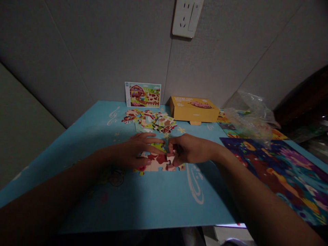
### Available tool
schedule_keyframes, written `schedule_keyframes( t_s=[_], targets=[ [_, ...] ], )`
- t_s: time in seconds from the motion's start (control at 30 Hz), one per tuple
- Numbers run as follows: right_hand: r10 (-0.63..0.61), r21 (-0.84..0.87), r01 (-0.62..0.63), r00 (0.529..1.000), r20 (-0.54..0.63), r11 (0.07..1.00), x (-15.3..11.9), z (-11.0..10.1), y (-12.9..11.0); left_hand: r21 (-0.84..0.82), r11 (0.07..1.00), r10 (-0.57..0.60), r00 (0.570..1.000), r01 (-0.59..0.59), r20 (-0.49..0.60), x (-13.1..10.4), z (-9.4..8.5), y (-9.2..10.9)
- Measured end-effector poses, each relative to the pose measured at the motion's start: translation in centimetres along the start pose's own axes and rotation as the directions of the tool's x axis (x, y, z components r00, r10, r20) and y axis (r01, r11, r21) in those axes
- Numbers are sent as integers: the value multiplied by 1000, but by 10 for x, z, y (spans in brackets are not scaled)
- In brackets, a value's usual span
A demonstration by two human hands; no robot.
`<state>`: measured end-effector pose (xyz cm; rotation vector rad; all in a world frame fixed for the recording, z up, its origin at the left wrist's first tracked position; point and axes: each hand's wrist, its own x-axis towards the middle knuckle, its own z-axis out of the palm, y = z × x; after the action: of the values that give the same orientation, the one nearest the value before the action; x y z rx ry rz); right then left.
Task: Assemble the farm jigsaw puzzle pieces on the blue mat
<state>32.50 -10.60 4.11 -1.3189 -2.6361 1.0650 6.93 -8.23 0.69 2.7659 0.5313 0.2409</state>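
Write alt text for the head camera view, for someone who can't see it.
A person's right hand pinches a piece at a partly joined jigsaw on a blue table, while the left hand spreads over the jigsaw's left side. Behind are a heap of loose pieces, a farm picture standing by the wall and a yellow box.

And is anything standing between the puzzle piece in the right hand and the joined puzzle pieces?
Nothing visible does: the right hand pinches the puzzle piece right at the joined puzzle pieces. The left hand covers part of their left side.
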Motion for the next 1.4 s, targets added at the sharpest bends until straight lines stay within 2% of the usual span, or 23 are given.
schedule_keyframes(
  t_s=[0.1,0.17,0.23,0.27,0.3,0.33,0.37,0.4,0.43,0.5,0.53,0.6,0.63,0.7,0.77,0.87,0.97,1.1,1.17,1.23,1.3,1.33,1.4],
  targets=[
    [-28,-2,28,996,-84,1000,3,0,4,-8,1000,15,999,-15,-32,0,2,-1],
    [-48,51,58,984,-174,997,6,-1,6,-51,996,63,992,-69,-108,3,4,-5],
    [-32,161,94,935,-354,983,10,-2,9,-112,990,55,967,-85,-248,5,4,-12],
    [10,231,111,885,-466,967,12,-3,11,-136,990,-4,941,-45,-339,6,4,-18],
    [74,305,127,819,-570,944,14,-4,14,-144,988,-105,898,46,-428,6,3,-25],
    [151,378,143,747,-648,915,17,-4,18,-138,976,-214,830,166,-515,5,1,-33],
    [228,445,159,682,-695,881,20,-4,23,-137,943,-323,740,303,-590,3,-1,-42],
    [295,506,178,633,-716,844,23,-4,28,-140,894,-409,650,425,-640,1,-4,-51],
    [347,558,201,603,-718,805,26,-3,33,-130,851,-464,612,509,-640,-1,-6,-60],
    [400,636,272,586,-705,722,33,-1,41,-122,762,-572,573,636,-587,-6,-11,-73],
    [408,665,309,595,-693,680,36,0,44,-127,696,-639,529,707,-559,-7,-12,-78],
    [398,709,369,631,-666,601,41,3,47,-117,606,-727,487,787,-485,-8,-13,-82],
    [386,721,390,648,-657,572,43,5,47,-102,586,-747,487,804,-453,-8,-12,-83],
    [366,727,416,662,-654,546,45,9,45,-63,594,-750,524,802,-404,-6,-10,-82],
    [363,707,429,640,-677,562,47,12,42,-38,608,-739,547,793,-394,-5,-8,-82],
    [360,657,429,589,-723,620,49,16,40,-53,615,-725,537,787,-431,-6,-9,-83],
    [336,609,379,577,-744,697,50,18,39,-66,637,-695,535,768,-480,-7,-11,-86],
    [297,512,247,582,-757,822,47,20,34,-107,611,-706,479,784,-521,-9,-12,-91],
    [253,481,250,603,-756,840,45,21,30,-151,621,-692,448,769,-566,-9,-12,-90],
    [206,480,297,633,-746,825,44,22,26,-198,673,-633,416,713,-653,-8,-13,-84],
    [169,495,338,664,-728,801,43,23,22,-232,770,-537,408,594,-738,-5,-14,-72],
    [153,501,351,679,-718,791,44,24,21,-241,830,-484,434,503,-760,-3,-14,-64],
    [108,510,374,716,-690,775,44,26,18,-222,935,-349,596,277,-724,2,-11,-44]
  ],
)
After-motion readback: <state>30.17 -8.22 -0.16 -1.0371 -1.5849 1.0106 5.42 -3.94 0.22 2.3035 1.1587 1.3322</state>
